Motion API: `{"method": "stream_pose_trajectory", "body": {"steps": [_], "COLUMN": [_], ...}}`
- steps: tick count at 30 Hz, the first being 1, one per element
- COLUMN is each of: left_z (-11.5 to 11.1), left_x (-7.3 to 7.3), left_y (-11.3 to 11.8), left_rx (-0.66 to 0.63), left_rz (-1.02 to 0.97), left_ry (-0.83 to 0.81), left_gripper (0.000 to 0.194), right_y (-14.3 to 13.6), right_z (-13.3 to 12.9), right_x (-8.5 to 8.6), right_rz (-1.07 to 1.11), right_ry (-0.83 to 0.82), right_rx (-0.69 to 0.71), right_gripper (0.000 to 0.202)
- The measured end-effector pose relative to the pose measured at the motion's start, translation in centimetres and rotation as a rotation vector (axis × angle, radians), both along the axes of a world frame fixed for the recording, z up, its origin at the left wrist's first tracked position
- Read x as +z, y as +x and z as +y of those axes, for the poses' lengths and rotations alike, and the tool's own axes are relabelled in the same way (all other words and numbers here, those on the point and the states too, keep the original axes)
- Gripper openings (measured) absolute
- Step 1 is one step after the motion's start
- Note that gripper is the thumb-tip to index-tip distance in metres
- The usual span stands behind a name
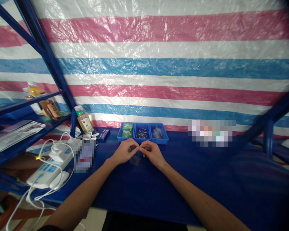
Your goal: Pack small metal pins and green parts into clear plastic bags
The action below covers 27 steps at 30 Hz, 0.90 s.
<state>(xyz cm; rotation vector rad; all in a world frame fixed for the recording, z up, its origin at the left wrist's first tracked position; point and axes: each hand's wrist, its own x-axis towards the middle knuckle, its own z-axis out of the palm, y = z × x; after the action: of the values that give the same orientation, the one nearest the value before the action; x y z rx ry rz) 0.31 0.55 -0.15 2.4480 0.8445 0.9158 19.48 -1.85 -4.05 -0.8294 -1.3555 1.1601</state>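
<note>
A small clear plastic bag [135,160] hangs just above the blue table, with something small and dark inside that I cannot make out. My left hand [125,151] pinches the bag's upper edge between thumb and fingers. My right hand [153,154] is closed in a pinch at the same edge, fingertips meeting those of the left. Right behind the hands stand three joined blue bins. Green packets [127,131] fill the left bin, metal screws [142,133] lie in the middle one, and clear plastic bags [157,132] are in the right one.
To the left lie a white power strip [44,175] with tangled cables, a blurred-out flat item [84,156], a small blue box [103,134] and an upright bottle [84,120]. Blue frame posts [269,138] flank the table [144,192]. A striped sheet [170,69] hangs behind.
</note>
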Motion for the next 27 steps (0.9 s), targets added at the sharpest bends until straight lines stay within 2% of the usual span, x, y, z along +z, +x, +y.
{"method": "stream_pose_trajectory", "body": {"steps": [3, 7, 13, 16, 19, 27], "left_z": [0.14, 0.14, 0.23, 0.48, 0.68, 0.42], "left_x": [-0.20, -0.31, -0.33, -0.49, -0.68, -0.09], "left_y": [-0.06, -0.14, -0.16, -0.26, -0.32, -0.25], "left_rx": [0.015, 0.024, -0.031, -0.099, -0.097, -0.018], "left_rz": [-0.016, -0.004, 0.021, 0.040, 0.040, 0.016], "left_ry": [-0.029, -0.041, 0.103, 0.151, 0.178, 0.204], "left_gripper": [0.017, 0.027, 0.022, 0.032, 0.041, 0.017], "right_y": [0.00, 0.03, 0.08, 0.18, 0.33, 0.37], "right_z": [0.10, 0.04, 0.15, 0.41, 0.59, 0.16], "right_x": [-0.31, -0.32, -0.02, -0.23, -0.51, -0.22], "right_rz": [0.029, 0.046, 0.047, 0.077, 0.102, 0.063], "right_ry": [-0.001, 0.005, -0.003, -0.033, -0.070, -0.050], "right_rx": [-0.028, -0.058, -0.112, -0.136, -0.157, -0.087], "right_gripper": [0.030, 0.027, 0.025, 0.031, 0.036, 0.027]}}
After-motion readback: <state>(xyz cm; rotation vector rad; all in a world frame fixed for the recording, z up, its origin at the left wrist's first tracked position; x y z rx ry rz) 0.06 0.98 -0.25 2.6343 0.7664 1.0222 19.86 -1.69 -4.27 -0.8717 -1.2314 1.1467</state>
